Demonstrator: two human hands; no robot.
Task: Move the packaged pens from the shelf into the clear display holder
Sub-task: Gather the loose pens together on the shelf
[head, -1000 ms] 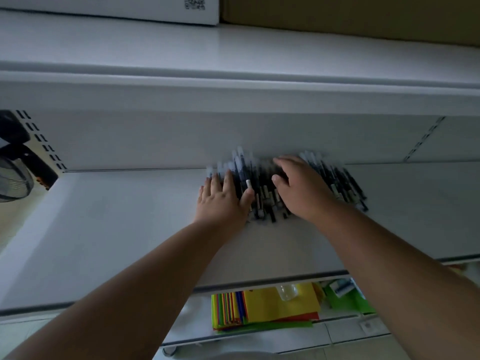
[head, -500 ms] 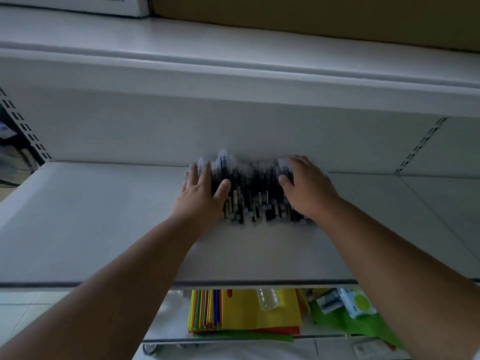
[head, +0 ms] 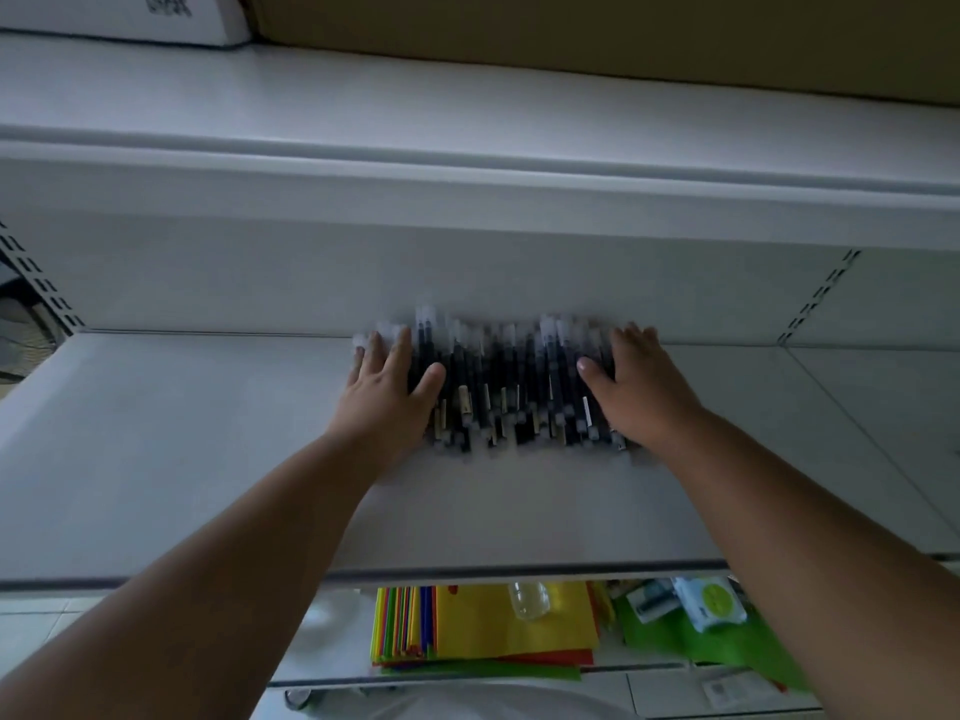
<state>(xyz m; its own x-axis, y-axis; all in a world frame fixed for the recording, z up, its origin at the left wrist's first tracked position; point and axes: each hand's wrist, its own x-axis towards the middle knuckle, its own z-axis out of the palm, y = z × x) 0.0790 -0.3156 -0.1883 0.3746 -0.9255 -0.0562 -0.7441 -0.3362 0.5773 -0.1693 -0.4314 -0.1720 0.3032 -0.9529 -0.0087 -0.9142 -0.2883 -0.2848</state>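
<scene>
Pens: dark, packaged, loose heap on white shelf, at rear against back panel; edges blurred.
Left hand: flat on left side of heap, fingers straight, thumb spread over pens; pressing, nothing gripped.
Right hand: flat on right side of heap, fingers extended toward back panel, thumb on pens; pressing, nothing gripped.
Lower shelf: coloured paper stack, clear bottle, green sheet.
Top shelf: white box, brown carton.
</scene>
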